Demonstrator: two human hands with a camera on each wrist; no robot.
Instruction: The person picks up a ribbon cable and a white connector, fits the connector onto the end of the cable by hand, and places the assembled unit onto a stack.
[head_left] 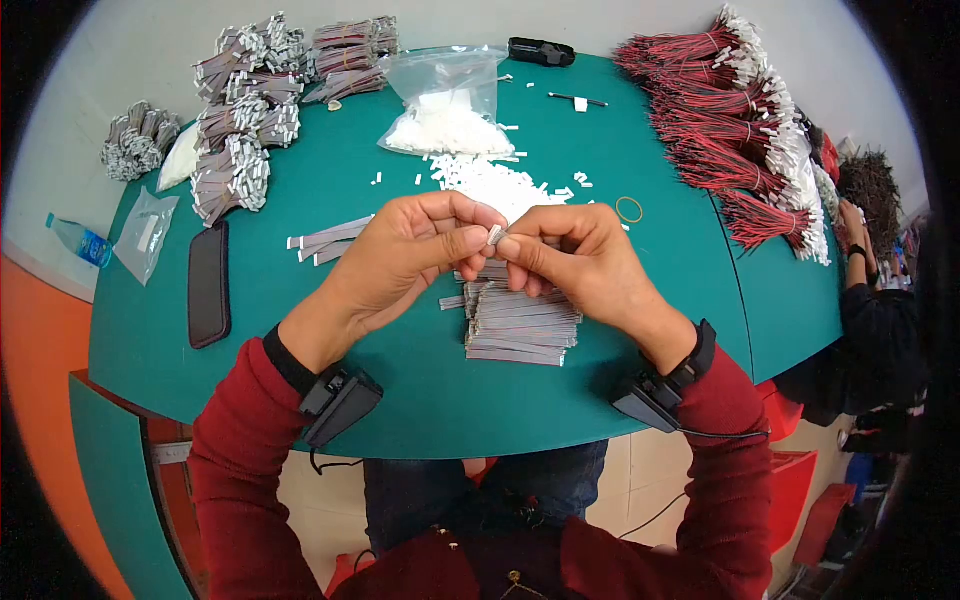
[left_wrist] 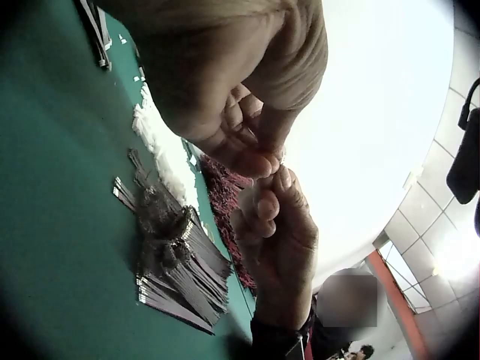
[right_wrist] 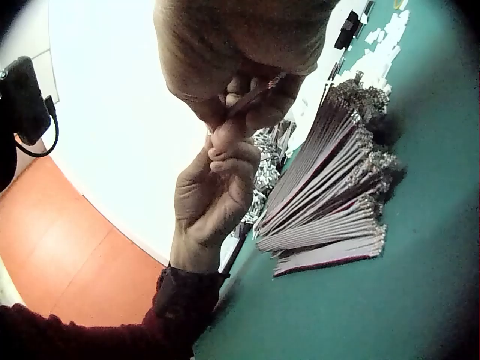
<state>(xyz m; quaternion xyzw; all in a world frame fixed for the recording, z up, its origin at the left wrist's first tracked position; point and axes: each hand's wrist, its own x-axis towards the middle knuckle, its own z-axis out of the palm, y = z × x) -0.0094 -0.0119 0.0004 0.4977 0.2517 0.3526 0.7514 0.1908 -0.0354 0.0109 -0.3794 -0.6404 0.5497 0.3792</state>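
Both hands meet in front of the chest, fingertips touching, over a pile of short grey ribbon cables (head_left: 525, 325). Between thumb and index finger, my left hand (head_left: 405, 250) pinches a small white connector housing (head_left: 494, 235). My right hand (head_left: 585, 262) pinches a short ribbon cable (right_wrist: 253, 99), whose strip shows across the curled fingers in the right wrist view. Fingertips hide where cable and housing come together. Just beyond the hands, a heap of loose white housings (head_left: 485, 183) lies on the green table (head_left: 400, 400).
An open plastic bag (head_left: 445, 130) of white housings stands behind the heap. Bundled grey cables (head_left: 235, 180) are stacked at left, red-and-black wire bundles (head_left: 720, 110) at right. A dark case (head_left: 209, 285) and a water bottle (head_left: 78, 240) lie left. Another person's arm (head_left: 858, 240) reaches in at right.
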